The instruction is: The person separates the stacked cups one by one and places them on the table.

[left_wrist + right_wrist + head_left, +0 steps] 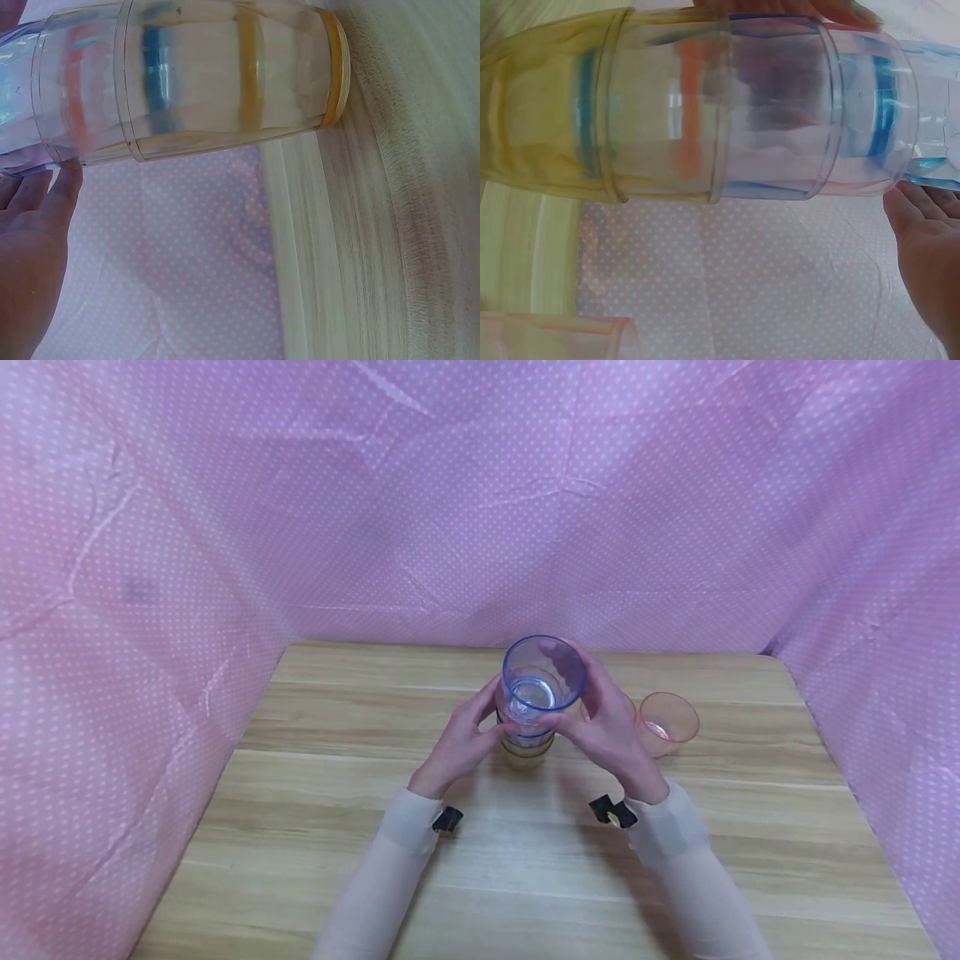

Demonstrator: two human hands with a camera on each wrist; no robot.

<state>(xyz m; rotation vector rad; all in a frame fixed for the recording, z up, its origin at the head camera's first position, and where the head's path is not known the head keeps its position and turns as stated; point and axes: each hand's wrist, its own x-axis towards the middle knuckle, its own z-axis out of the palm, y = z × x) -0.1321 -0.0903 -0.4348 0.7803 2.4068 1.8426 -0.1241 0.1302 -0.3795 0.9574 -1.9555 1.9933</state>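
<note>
We see a stack of nested cups [534,710] standing upright at mid-surface [300,827], a yellow cup [547,135] at the bottom and a blue cup [544,675] on top. The left hand [463,739] and the right hand [607,727] curl around the stack from either side, fingers touching its upper cups. An orange cup [669,720] stands just right of the right hand. Pink dotted cloth [150,568] walls the surface.

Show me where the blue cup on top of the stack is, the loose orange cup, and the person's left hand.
blue cup [558,672]: head view, on its inner wall.
orange cup [678,706]: head view, on its far inner wall.
left hand [459,745]: head view, on the back of the hand.
</note>
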